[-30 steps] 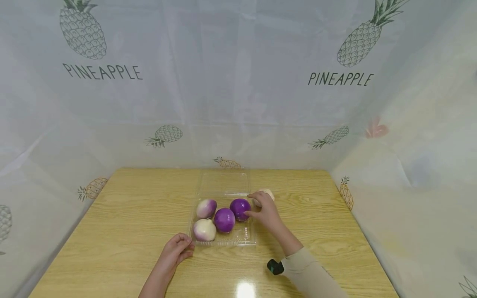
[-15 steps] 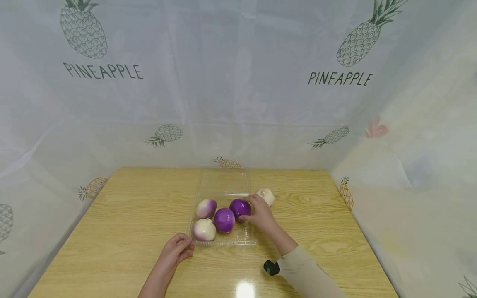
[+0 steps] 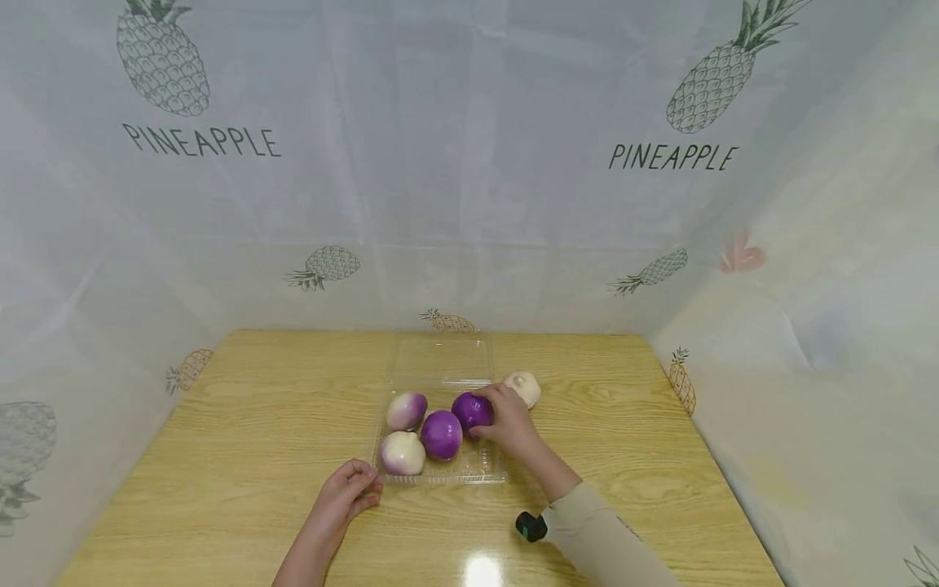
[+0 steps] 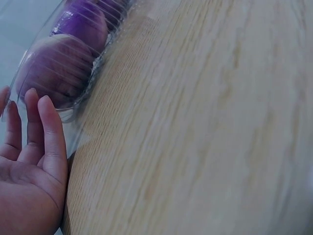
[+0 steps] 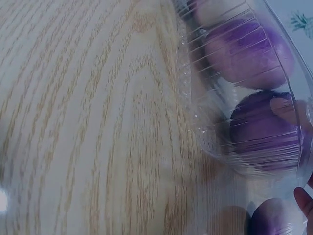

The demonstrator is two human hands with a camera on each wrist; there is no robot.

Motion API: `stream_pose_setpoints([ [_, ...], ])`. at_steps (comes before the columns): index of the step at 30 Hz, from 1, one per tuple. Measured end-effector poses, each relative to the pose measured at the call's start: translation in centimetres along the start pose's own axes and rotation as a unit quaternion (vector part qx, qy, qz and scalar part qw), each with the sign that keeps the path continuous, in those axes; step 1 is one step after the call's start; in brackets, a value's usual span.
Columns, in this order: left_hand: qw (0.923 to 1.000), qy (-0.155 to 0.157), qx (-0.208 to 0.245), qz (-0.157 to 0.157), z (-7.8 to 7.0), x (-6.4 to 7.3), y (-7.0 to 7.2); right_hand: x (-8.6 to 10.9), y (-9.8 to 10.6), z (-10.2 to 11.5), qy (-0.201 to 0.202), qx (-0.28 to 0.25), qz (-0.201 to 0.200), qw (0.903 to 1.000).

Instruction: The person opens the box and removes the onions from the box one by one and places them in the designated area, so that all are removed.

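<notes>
A clear plastic clamshell box [image 3: 469,473] lies with its lid [image 3: 443,359] folded back. Inside are two white-and-purple onions, one at the back left [image 3: 406,411] and one at the front left [image 3: 402,454], plus a purple onion [image 3: 442,435] in the middle. My right hand [image 3: 511,421] grips the dark purple onion [image 3: 469,410] at the box's back right; the right wrist view shows a fingertip [image 5: 283,108] against that onion through the clear wall. With fingers fairly straight, my left hand [image 3: 345,492] touches the box's front left corner.
Just outside the box, behind my right hand, a pale onion [image 3: 522,388] rests on the wooden table [image 3: 623,440]. A black device [image 3: 531,527] is worn at my right wrist. Pineapple-printed sheeting [image 3: 455,179] hangs behind the table and along its sides.
My right hand has shifted left and its fingers have come around the dark purple onion, uncovering more of the pale onion outside. The left hand and the onions have stayed in place.
</notes>
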State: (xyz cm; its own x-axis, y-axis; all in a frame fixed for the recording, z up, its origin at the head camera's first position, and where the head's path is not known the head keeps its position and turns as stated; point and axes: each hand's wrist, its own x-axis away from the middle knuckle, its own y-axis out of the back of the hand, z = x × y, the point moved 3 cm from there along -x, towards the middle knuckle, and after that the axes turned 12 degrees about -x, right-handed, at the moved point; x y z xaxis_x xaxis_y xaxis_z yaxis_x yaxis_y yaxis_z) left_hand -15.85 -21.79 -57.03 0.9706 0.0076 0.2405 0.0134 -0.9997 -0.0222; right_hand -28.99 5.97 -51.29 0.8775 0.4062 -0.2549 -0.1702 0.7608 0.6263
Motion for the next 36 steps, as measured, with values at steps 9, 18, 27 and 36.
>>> stream_pose_setpoints([
  [9,1.0000,-0.002,-0.004,0.006,-0.3,-0.1,0.1,-0.2,-0.1,0.0,-0.003,0.015,0.001,0.9999],
  [18,0.9999,0.009,0.006,0.001,-0.4,-0.3,0.1,-0.1,0.8,0.6,0.004,0.003,-0.017,0.9998],
  [27,1.0000,0.004,0.003,-0.004,-0.3,-0.2,0.0,0.0,1.7,1.0,0.015,-0.014,-0.035,0.9992],
  [36,1.0000,-0.001,0.001,0.002,0.0,0.2,-0.2,0.5,2.3,1.1,0.020,-0.024,-0.043,0.9986],
])
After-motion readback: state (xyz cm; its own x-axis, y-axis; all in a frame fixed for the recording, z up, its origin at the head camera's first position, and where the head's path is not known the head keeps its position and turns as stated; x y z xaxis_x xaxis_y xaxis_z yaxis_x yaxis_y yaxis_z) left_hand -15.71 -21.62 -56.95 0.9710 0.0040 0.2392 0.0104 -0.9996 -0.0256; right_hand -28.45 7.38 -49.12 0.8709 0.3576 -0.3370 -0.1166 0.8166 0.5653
